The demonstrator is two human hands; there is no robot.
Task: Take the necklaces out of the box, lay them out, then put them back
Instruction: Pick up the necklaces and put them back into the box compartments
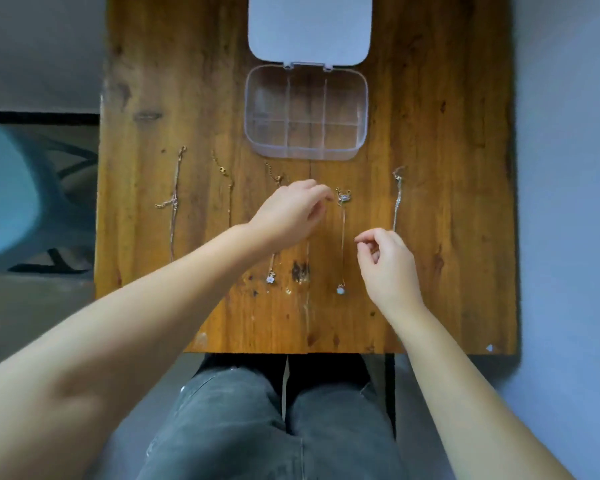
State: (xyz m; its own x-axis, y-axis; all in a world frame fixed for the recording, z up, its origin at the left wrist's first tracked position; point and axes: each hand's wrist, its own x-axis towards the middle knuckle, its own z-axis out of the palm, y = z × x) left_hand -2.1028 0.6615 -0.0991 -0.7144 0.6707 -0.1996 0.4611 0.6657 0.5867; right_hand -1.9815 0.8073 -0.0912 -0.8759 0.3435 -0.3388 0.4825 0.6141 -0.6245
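A clear compartmented box (pixel 361 109) stands empty at the table's far middle, its white lid (pixel 309 29) folded open behind it. Several necklaces lie in parallel lines in front of it. One has a flower pendant (pixel 271 279); my left forearm crosses it. Another gold necklace (pixel 342 237) ends in a round pendant. My left hand (pixel 291 209) hovers with spread fingertips just left of that necklace's clasp. My right hand (pixel 385 265) sits loosely curled to the right of its chain and covers the lower end of a silver chain (pixel 397 199).
The wooden table (pixel 447 202) is narrow, with its near edge above my knees. Two more gold necklaces (pixel 174 202) (pixel 230 202) lie at the left. A blue chair (pixel 7 202) stands off the table's left side.
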